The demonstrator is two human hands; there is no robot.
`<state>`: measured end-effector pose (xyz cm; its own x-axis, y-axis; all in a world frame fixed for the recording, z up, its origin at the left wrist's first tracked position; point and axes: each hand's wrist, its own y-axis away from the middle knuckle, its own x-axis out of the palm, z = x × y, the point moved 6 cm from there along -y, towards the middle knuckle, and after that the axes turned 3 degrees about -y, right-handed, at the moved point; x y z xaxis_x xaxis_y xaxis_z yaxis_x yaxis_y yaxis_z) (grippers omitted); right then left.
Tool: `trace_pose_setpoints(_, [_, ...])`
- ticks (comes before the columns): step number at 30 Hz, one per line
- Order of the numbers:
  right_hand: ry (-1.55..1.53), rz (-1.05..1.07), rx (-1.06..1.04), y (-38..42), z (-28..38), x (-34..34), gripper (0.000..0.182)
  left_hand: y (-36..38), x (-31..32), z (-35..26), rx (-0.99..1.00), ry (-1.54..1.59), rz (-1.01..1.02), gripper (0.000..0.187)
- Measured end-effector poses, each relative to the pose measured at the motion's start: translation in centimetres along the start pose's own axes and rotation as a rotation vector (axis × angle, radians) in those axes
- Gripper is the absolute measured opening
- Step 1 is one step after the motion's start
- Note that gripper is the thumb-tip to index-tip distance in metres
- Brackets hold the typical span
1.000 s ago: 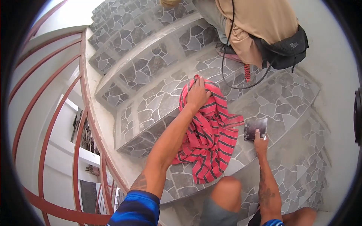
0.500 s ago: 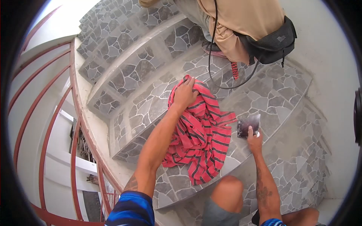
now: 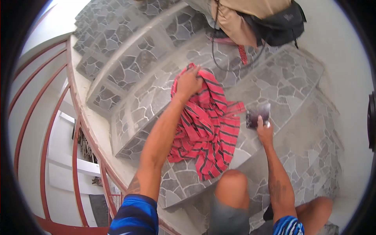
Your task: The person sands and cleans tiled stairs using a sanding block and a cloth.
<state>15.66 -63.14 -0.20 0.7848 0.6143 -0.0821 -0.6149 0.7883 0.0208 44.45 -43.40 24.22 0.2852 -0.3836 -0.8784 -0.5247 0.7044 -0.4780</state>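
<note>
My left hand (image 3: pixel 189 83) grips the upper end of a bunched red cloth (image 3: pixel 203 125) with dark stripes, which looks like a shirt. The cloth drapes over a stone-patterned step and hangs towards its front edge. To the right, my right hand (image 3: pixel 265 129) holds a flat, dark, squarish scraper-like plate (image 3: pixel 256 116) close above the step. My thumb lies on top of the plate and its far corner shines. The fingers beneath it are hidden.
Curved stone-patterned steps (image 3: pixel 129 70) rise to the upper left. A red metal railing (image 3: pixel 47 156) runs down the left side. Ahead, another person in a tan top (image 3: pixel 235 27) wears a black waist bag (image 3: pixel 274 27). A white wall (image 3: pixel 337 70) stands at right.
The whole scene has shifted slightly upward in view, so the person ahead shows less. My left hand stays on the cloth, and my right hand still holds the plate.
</note>
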Motion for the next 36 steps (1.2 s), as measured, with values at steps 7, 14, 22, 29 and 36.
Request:
trace_pose_setpoints(7, [-0.04,-0.042,-0.017,-0.2,-0.4,0.2,0.043,9.2,-4.3,2.3,-0.004,-0.008,-0.03,0.064])
trace_pose_setpoints(14, [-0.088,-0.001,0.047,0.3,1.4,0.4,0.038,15.8,-5.4,2.3,0.091,-0.191,0.305,0.083])
trace_pose_setpoints(22, [-0.05,-0.016,0.022,0.1,2.2,0.4,0.037,5.8,3.4,-1.6,0.548,-0.333,0.297,0.075])
trace_pose_setpoints(29, [-0.086,-0.004,-0.021,-0.6,1.0,0.5,0.036,13.9,9.5,0.9,0.794,-0.497,0.215,0.053])
trace_pose_setpoints(36, [-0.083,-0.043,-0.008,-0.1,1.3,0.8,0.033,16.1,7.2,1.9,0.397,-0.288,0.828,0.057])
